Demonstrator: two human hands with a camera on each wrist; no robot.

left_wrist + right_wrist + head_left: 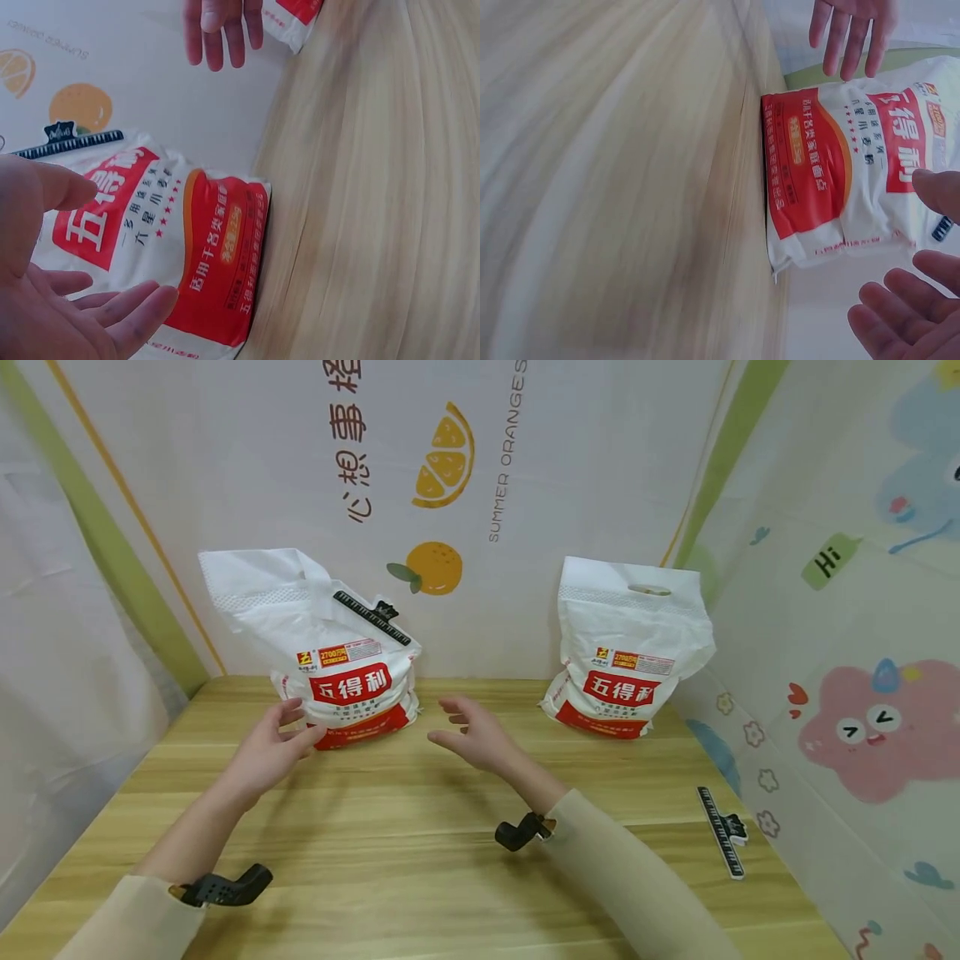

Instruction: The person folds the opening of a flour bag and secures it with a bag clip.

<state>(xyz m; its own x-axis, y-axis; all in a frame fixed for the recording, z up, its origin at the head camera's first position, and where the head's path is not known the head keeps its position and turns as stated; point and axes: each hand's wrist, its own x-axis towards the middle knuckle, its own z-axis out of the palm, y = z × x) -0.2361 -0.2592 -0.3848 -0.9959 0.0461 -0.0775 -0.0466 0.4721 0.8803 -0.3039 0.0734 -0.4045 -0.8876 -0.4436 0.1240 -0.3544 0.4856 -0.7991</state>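
Left hand (268, 745) and right hand (476, 737), fingers relaxed, holding nothing, either side of clipped white flour bag (352, 685), wooden bench (367, 843)

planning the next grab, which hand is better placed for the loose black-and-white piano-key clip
Probably the right hand: it holds nothing and is nearer the loose clip on the wooden table. The left hand is farther off, by the clipped white-and-red flour bag.

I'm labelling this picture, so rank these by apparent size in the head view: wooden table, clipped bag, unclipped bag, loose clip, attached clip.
1. Wooden table
2. Clipped bag
3. Unclipped bag
4. Loose clip and attached clip: too alike to rank
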